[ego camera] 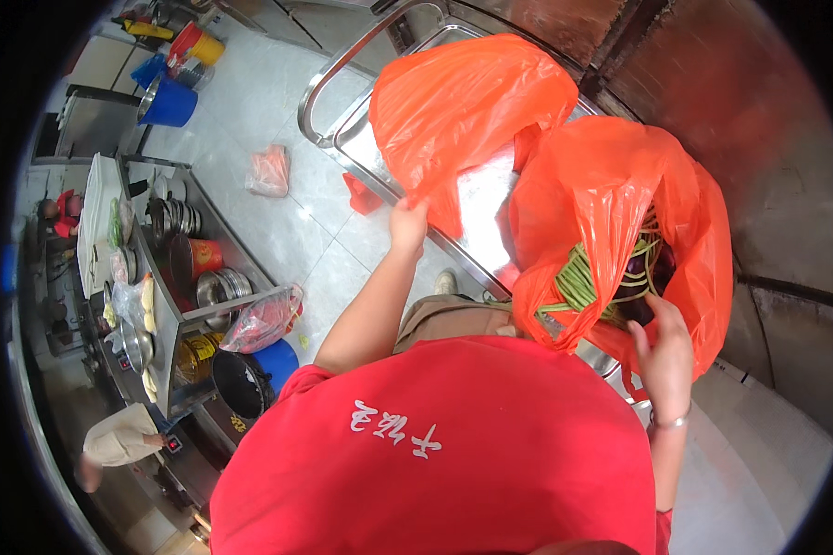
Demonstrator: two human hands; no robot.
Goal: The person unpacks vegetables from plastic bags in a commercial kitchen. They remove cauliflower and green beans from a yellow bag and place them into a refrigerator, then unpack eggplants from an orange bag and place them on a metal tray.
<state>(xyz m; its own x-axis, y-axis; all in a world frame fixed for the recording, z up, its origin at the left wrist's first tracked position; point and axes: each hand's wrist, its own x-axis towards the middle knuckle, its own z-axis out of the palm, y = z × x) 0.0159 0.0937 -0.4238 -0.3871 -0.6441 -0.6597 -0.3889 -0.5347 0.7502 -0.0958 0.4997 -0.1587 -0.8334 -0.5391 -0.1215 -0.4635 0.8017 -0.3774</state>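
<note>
Two orange plastic bags rest on a stainless steel trolley. My left hand pinches the lower edge of the left orange bag, whose contents are hidden. In the right orange bag, which gapes at its near side, lie green long beans and dark purple eggplants. My right hand, with a bracelet at the wrist, is at the mouth of this bag, fingertips against or beside an eggplant. Whether it grips anything, I cannot tell.
A steel shelf table with bowls and bagged food stands at left, a black bucket beside it. On the tiled floor lie a plastic bag and an orange scrap. Blue bucket farther off. Another person works at lower left.
</note>
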